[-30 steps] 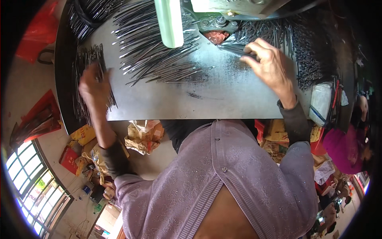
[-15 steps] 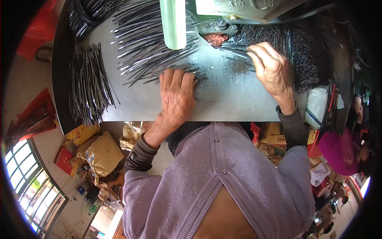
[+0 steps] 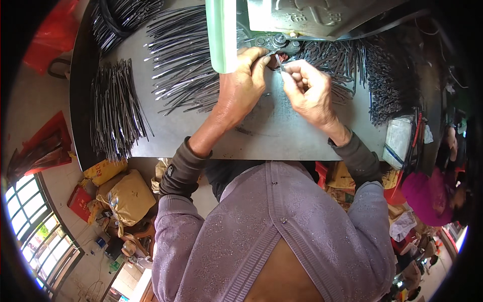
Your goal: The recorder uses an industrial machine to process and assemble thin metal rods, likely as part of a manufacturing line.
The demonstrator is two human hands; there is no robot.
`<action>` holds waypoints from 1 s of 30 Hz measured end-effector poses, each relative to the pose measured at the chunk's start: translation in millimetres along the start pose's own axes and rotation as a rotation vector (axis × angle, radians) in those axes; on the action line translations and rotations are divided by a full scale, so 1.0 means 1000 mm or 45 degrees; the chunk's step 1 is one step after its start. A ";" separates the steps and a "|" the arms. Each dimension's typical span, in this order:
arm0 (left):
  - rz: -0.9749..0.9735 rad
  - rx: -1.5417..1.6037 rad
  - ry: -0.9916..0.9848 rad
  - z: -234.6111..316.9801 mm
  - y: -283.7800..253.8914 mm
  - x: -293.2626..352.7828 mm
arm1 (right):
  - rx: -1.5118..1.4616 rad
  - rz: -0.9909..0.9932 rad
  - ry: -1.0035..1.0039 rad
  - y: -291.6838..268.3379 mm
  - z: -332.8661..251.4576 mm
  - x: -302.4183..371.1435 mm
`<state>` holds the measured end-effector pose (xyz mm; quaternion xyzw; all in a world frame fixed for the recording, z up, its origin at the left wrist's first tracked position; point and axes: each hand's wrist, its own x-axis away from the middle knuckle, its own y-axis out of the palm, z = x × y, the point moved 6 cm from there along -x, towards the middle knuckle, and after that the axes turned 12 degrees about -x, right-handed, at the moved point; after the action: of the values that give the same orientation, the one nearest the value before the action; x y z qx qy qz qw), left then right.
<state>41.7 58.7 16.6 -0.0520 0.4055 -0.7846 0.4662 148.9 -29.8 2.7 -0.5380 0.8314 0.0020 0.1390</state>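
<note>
Hands meet right at the mouth of the grey machine (image 3: 312, 17) at the far edge of the counter (image 3: 261, 136): your left hand (image 3: 241, 83) and right hand (image 3: 309, 90) are each closed in a pinch on the same thin dark metal strip (image 3: 278, 61), fingertips nearly touching, with the strip standing just below the machine's working head. The step in hand looks like feeding or seating one strip into that head, so the move ahead seems to call for a steady two-handed grip, a small and exact push, and fingers kept clear of the head itself. A pale green tube (image 3: 221, 35) hangs just beside your left knuckles, so you have little spare room on that side. The loose fan of strips (image 3: 181, 65) lies on the counter left of your left hand, close enough to brush with the wrist. A separate heap of strips (image 3: 115, 113) sits well apart near the counter's left edge, and a dark tangled mass of strips (image 3: 382, 80) fills the right side near a white container (image 3: 397, 141) at the right edge. The open room is the bare metal between your forearms and the near edge; draw back that way if you need space.
</note>
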 end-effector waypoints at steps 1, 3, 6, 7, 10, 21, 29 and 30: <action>0.000 0.021 -0.007 0.000 0.000 0.000 | -0.026 0.013 0.041 0.000 0.002 -0.002; 0.000 0.063 -0.022 0.001 0.001 -0.001 | -0.078 0.038 0.123 -0.001 0.007 -0.004; 0.035 0.109 0.017 0.002 0.002 -0.002 | -0.167 0.028 0.171 0.002 0.010 -0.004; 0.039 0.100 0.025 0.001 0.003 -0.002 | -0.191 0.023 0.188 0.003 0.011 -0.004; 0.068 0.055 0.065 0.000 0.005 -0.001 | -0.231 0.029 0.233 0.003 0.011 -0.005; 0.263 -0.130 0.315 0.012 0.007 -0.018 | -0.560 0.128 0.359 -0.003 0.018 -0.021; 0.247 -0.104 0.265 0.010 0.008 -0.020 | -0.545 0.133 0.334 -0.004 0.023 -0.021; 0.255 -0.172 0.303 0.012 0.008 -0.020 | -0.553 0.140 0.326 -0.005 0.024 -0.020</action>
<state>63.6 65.1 24.6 0.0508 0.5127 -0.7058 0.4861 166.9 -10.0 -14.8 -0.5051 0.8503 0.1201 -0.0866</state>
